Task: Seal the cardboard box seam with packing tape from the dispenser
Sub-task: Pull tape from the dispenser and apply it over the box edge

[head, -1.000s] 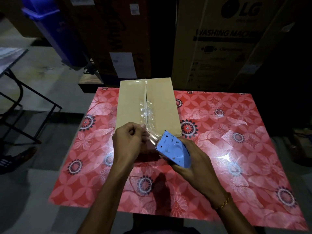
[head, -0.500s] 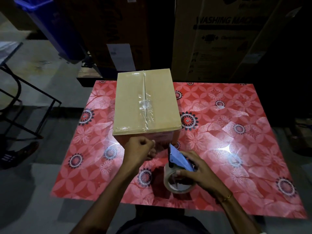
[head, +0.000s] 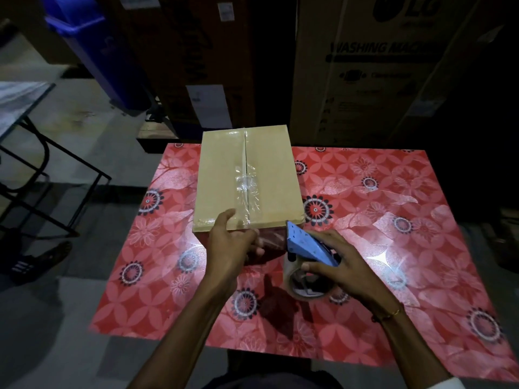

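Observation:
A closed cardboard box [head: 222, 175] stands on the red flowered table [head: 393, 220]. Clear, wrinkled tape [head: 246, 189] runs along its centre seam down to the near edge. My left hand [head: 233, 242] lies with spread fingers against the box's near top edge and front face, right at the tape's end. My right hand [head: 334, 265] grips the blue tape dispenser [head: 306, 245], whose clear tape roll [head: 306, 284] rests on the table just right of the box's near corner.
Large cartons, one printed with "washing machine" [head: 373, 68], rise behind the table. A blue bin [head: 95, 49] leans at the back left. A black metal-framed stand [head: 36, 169] is on the floor to the left, with a sandalled foot [head: 42, 259] near it.
The tape stretched from dispenser to box is no longer held up. My left hand opened from a pinch and moved up onto the box's front edge. My right hand lowered the dispenser to the table.

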The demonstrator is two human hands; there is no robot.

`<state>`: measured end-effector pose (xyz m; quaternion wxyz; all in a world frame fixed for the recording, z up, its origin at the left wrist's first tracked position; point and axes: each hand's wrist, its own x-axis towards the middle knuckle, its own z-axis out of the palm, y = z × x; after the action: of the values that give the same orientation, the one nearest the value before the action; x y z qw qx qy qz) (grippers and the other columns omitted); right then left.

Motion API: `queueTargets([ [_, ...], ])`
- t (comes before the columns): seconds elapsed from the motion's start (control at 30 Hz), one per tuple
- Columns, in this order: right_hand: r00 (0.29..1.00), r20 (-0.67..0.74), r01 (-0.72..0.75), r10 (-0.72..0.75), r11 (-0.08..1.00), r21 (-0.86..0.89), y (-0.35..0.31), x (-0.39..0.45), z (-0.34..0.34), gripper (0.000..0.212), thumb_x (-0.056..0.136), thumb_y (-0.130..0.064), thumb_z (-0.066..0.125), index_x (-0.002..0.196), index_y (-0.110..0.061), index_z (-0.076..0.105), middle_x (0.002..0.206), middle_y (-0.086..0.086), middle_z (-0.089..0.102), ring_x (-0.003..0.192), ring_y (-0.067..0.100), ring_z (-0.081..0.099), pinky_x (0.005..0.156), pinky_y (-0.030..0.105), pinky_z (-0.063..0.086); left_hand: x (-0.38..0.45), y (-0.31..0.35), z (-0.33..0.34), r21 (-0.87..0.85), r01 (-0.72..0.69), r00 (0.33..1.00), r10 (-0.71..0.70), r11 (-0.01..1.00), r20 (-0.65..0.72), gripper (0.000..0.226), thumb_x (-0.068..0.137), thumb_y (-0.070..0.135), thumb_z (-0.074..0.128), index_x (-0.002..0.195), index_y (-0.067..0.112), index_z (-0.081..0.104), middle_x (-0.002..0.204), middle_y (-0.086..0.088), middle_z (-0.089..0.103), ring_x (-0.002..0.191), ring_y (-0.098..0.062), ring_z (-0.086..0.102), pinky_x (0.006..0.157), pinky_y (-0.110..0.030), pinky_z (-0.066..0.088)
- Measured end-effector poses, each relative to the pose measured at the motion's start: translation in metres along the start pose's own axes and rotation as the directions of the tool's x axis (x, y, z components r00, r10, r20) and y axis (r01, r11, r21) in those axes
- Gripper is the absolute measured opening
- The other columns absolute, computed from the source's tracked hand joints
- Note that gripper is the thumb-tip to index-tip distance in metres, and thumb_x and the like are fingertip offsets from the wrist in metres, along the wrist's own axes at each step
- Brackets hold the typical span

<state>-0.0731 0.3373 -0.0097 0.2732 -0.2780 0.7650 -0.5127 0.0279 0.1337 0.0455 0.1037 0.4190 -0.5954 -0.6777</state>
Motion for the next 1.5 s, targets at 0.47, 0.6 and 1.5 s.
queueTargets([
  [0.47,0.971,0.231,0.078,-0.057,0.993,-0.083,-0.077,0.073,-0.042,0.020,0.092,-0.033,0.066,0.102,-0.015,0.069,0.089,0.011,0.076,0.075,0.034,0.071,0.068,0.046,0.057,0.032,0.050,-0.032,0.100,-0.125,0.977,0.106,0.987,0.183,0.023,0.087,-0.014,0.060,0.108,-0.009,0.067,0.079,-0.017,0.071,0.069,-0.021,0.070,0.073,-0.027,0.060],
  [0.6,0.940,0.337,0.072,-0.047,0.996,-0.060,-0.097,0.099,-0.044,0.023,0.097,-0.024,0.061,0.100,-0.003,0.068,0.085,0.007,0.074,0.070,0.013,0.070,0.065,0.028,0.055,0.047,0.058,-0.045,0.647,-0.410,0.902,0.389,0.643,0.185,0.009,0.091,0.018,0.068,0.091,0.012,0.075,0.077,-0.006,0.071,0.070,-0.021,0.069,0.067,-0.033,0.056],
  [1.5,0.936,0.299,-0.265,0.186,0.932,0.249,-0.100,0.135,-0.012,0.025,0.099,-0.028,0.051,0.106,-0.008,0.064,0.084,0.008,0.060,0.070,0.018,0.058,0.062,0.027,0.044,0.114,0.138,-0.057,0.309,-0.317,0.838,0.112,0.896,0.535,0.019,0.103,0.016,0.050,0.091,0.002,0.057,0.081,-0.021,0.070,0.089,-0.038,0.075,0.075,-0.038,0.063],
])
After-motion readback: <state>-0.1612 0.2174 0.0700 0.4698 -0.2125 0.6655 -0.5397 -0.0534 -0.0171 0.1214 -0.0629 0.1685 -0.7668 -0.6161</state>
